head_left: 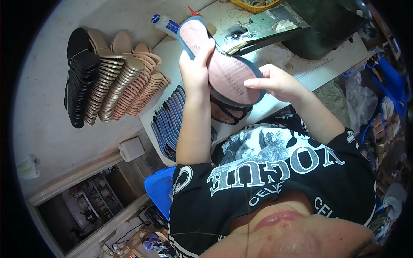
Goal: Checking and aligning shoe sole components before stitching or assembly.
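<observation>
My left hand [197, 71] is closed round the narrow middle of an insole [230, 75], its thumb lying across the pinkish face. The insole has a dark teal rim, and its narrow end points up and away. At the wide near end, my right hand [272, 81] pinches the edge, thumb on the pink face and fingers behind. Partly hidden below it lies another pinkish insole with black straps [228, 112]. A row of blue-edged insoles [168, 122] stands on the white table [160, 53], left of my left forearm.
Bundled stacks of black insoles [79, 86] and gold and pink insoles [124, 81] lie at the left. Beyond my hands are a bottle [167, 25], a worn green machine [271, 26] and a yellow basket [256, 5]. A blue bin [158, 189] stands near my left elbow.
</observation>
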The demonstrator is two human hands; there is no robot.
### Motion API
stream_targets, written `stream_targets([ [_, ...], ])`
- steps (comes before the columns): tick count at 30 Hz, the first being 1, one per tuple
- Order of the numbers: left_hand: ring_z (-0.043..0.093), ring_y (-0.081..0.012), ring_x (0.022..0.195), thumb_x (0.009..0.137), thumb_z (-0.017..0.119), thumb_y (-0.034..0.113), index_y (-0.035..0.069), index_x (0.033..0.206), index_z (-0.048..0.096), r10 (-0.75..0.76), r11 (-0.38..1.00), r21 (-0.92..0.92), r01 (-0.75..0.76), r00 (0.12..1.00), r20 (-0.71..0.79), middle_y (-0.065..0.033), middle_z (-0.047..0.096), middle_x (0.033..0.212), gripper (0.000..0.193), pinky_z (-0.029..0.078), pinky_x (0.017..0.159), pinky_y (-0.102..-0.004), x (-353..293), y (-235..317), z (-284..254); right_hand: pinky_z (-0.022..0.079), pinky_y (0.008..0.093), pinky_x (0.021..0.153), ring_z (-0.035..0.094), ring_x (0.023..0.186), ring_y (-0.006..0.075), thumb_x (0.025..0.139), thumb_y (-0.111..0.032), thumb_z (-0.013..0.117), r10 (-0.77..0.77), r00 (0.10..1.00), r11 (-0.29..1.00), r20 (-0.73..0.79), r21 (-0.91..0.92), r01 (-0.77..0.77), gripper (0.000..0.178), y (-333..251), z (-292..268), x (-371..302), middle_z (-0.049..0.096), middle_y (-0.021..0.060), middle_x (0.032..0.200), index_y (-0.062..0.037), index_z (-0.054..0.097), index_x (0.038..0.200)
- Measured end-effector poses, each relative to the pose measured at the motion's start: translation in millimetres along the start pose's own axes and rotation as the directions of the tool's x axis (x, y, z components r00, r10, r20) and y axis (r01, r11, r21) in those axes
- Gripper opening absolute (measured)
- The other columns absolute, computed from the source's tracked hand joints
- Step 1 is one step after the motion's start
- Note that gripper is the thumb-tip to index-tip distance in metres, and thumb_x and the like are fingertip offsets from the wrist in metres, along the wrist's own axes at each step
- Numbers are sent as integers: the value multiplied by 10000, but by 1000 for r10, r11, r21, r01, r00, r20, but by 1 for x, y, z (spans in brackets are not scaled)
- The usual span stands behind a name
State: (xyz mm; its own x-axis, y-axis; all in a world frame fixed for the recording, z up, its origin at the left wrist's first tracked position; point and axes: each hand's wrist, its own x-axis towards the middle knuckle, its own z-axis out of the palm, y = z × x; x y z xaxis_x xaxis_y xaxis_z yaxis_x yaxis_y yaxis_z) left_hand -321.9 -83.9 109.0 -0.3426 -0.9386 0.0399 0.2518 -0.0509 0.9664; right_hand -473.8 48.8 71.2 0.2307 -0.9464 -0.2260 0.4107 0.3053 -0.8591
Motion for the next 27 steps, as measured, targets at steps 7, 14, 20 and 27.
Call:
stream_targets([
  [7,349,-351,1203,685,738,499,-45,992,596,59,724,690,-24,998,-27,-210,489,1145,640,225,1032,-485,40,-37,-16,485,225,725,619,772,102,850,-218,667,-91,977,988,-193,108,113,283,-6,6,0,683,75,895,37,677,973],
  [14,341,-365,1211,709,658,578,-119,1140,534,-48,625,777,67,998,-47,-256,450,1263,829,191,1054,-489,45,-25,4,520,241,703,643,822,119,839,-200,671,-93,968,971,-234,194,140,295,-10,8,-5,680,93,916,42,648,1007],
  [20,408,-402,1173,686,676,566,-123,1073,568,-99,723,678,133,991,-88,-301,468,1218,798,284,1021,-494,60,-35,-6,549,232,617,679,724,166,860,-195,647,57,988,976,-147,215,-24,294,-5,23,-12,669,148,867,53,615,1014],
  [27,631,-233,705,702,716,450,-159,905,604,-271,860,450,241,962,3,-203,651,822,652,513,693,-331,72,-26,-11,544,225,610,682,706,180,883,-212,606,-10,978,951,-209,300,74,314,-17,37,0,674,170,866,67,612,1027],
])
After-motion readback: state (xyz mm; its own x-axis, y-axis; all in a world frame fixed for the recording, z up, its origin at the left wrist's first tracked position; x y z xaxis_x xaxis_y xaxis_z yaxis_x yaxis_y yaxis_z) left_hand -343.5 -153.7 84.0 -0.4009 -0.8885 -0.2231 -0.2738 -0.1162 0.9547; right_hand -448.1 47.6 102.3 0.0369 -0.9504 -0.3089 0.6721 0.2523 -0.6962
